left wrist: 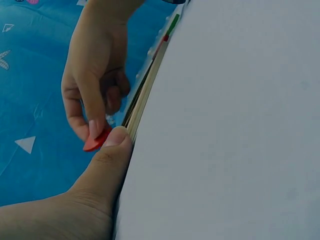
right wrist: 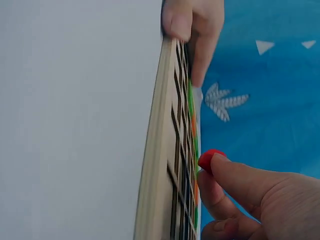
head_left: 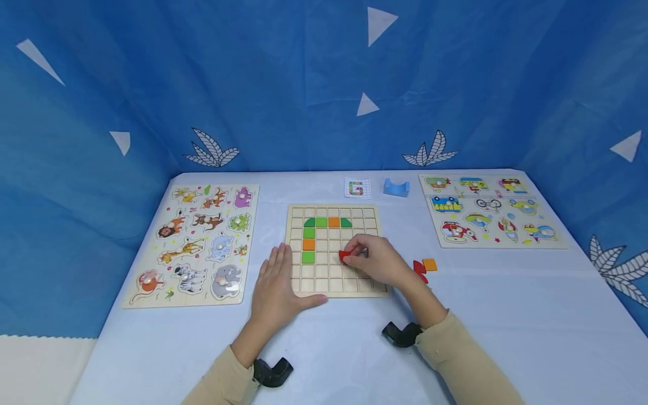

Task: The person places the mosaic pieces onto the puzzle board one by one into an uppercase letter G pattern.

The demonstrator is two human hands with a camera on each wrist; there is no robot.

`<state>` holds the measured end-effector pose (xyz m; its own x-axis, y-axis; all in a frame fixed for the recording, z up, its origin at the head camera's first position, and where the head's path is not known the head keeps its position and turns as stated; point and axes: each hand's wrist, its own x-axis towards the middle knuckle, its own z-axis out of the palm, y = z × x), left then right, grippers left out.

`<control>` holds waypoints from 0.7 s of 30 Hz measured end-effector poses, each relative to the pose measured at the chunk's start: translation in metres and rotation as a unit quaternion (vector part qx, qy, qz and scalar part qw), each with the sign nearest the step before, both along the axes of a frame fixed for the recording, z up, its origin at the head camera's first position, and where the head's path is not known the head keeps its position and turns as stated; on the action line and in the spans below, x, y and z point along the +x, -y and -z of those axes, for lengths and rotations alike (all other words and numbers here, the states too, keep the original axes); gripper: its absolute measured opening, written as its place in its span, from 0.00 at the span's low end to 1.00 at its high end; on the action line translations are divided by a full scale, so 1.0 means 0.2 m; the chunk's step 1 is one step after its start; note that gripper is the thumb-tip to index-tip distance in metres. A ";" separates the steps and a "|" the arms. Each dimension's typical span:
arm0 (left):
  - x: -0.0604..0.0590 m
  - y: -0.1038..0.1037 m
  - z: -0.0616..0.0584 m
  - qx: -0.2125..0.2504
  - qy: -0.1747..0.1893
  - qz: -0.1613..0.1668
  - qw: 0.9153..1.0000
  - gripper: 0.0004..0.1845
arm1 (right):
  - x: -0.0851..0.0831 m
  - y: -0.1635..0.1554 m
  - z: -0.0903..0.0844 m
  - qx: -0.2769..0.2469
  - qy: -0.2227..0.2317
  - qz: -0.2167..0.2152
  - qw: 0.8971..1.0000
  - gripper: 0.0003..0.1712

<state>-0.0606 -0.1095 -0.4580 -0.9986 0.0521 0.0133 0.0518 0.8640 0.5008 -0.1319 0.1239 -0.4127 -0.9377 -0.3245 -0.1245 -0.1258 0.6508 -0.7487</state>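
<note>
Two hands are working at a square wooden grid board lying mid-table on the pale blue tablecloth. Far left, a wooden animal peg puzzle is lying flat. The left hand is resting flat with fingers straight and together, pressing against the board's near-left edge, thumb along its near side. On the board, green and orange tiles are sitting in the far and left cells. The right hand is pinching a small red tile between thumb and forefinger, holding it just above the board's right-centre cells. Just right of the board, loose red and orange pieces are lying on the cloth. Beyond the board, a pattern card and a blue plastic block are sitting. Far right, a wooden vehicle peg puzzle is lying.
</note>
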 end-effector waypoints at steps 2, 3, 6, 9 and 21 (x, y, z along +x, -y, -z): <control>0.00 0.00 0.00 -0.003 0.001 0.001 1.000 0.75 | 0.01 0.06 0.00 -0.007 -0.002 -0.012 1.000 0.06; 0.00 0.00 0.00 -0.005 0.003 0.001 1.000 0.75 | 0.02 0.09 0.00 -0.012 -0.001 -0.018 1.000 0.06; 0.00 0.00 -0.01 -0.009 0.008 0.003 1.000 0.74 | 0.04 0.16 0.01 -0.017 -0.005 -0.042 0.999 0.05; 0.00 0.00 -0.01 -0.009 0.007 0.007 1.000 0.74 | 0.06 0.22 0.01 -0.015 -0.013 -0.068 0.997 0.04; 0.00 0.00 -0.01 -0.007 -0.003 0.010 1.000 0.73 | 0.08 0.32 0.02 0.034 -0.057 -0.102 0.993 0.02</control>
